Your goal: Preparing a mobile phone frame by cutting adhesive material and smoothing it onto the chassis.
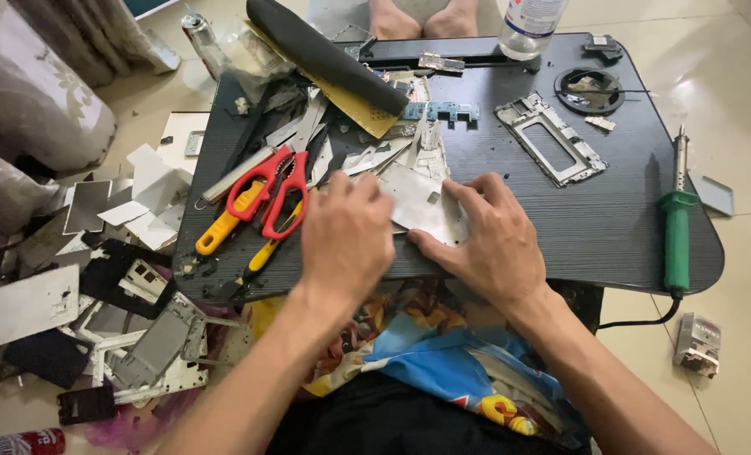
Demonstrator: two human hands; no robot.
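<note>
Head view: a thin metal plate [422,206] is pinched between the left hand [346,240] and right hand [493,244] at the black table's [611,219] near edge. Red-handled scissors [270,190] are seen just left of the left hand.

Red scissors [268,190] crowd the left; bare table [611,219] lies right.

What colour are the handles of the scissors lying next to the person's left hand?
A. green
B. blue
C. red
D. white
C: the scissors on the dark table just beside the left hand have bright red handle loops; the green thing is a soldering iron far off by the right edge.
</note>
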